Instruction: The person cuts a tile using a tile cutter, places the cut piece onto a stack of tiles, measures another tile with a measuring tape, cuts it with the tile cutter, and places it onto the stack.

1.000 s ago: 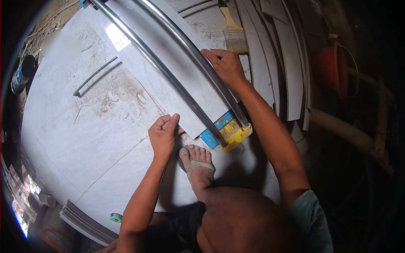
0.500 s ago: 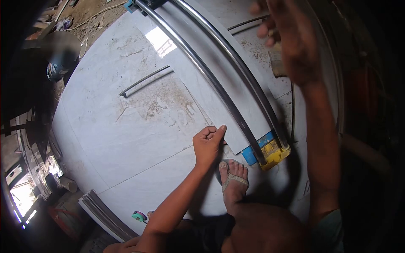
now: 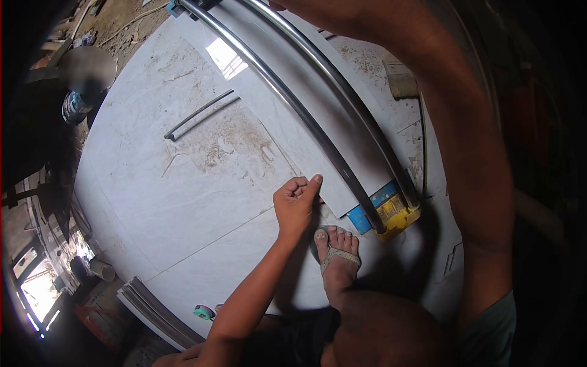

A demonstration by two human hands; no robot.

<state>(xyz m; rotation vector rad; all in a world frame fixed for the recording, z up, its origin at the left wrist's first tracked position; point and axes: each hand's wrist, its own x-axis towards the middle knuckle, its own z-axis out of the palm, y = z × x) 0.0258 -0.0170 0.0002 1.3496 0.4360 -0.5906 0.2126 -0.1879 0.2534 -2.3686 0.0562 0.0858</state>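
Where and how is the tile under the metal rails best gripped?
Probably by the long edge beside the left hand, coming from the left, thumb above: that edge of the tile sticks out past the metal rails, which run lengthwise over its middle and would obstruct a grip there.

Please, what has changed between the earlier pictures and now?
The right hand lifted from beside the right rail of the tile cutter and reached forward, now mostly past the top edge. The left hand stays at the tile's left edge; the paintbrush lies unmoved.
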